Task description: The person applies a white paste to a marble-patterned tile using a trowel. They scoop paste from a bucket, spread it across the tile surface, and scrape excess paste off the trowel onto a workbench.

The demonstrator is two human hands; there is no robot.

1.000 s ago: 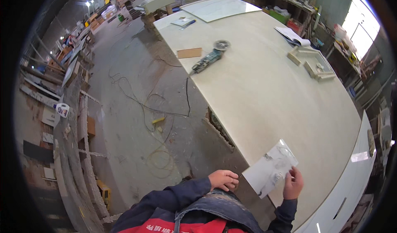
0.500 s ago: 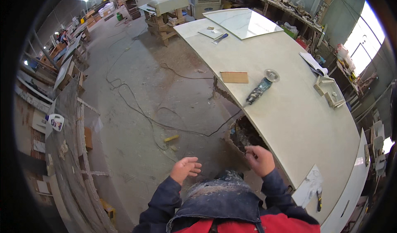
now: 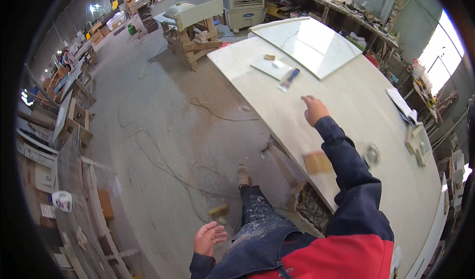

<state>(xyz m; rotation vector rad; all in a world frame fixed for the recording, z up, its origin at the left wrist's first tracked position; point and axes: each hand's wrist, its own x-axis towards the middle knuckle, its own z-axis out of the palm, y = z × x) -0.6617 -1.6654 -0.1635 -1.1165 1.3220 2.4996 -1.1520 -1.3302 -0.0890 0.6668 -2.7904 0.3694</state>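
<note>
My right hand (image 3: 315,110) reaches out over the pale stone-topped table (image 3: 277,113), fingers stretched forward and nothing seen in them. Just beyond its fingertips lies a putty knife (image 3: 289,80) with a blue handle, apart from the hand. Behind the knife are a small white tile (image 3: 271,68) and a little brown block (image 3: 269,57). Low over the floor by my leg, my left hand (image 3: 210,238) hangs open and holds nothing. Beside my right forearm the metal disc (image 3: 372,155) of an angle grinder shows; my sleeve hides the grinder's body.
A glossy white slab (image 3: 309,44) covers the table's far end. A brown cardboard piece (image 3: 317,162) lies near the left edge. Cables (image 3: 163,160) trail over the floor, with a yellow object (image 3: 217,210) close to my left hand. A wooden trestle (image 3: 193,44) stands ahead.
My right hand has moved from beside the table's edge forward over its top, close to the putty knife. My left hand has dropped lower. I have stepped forward along the table.
</note>
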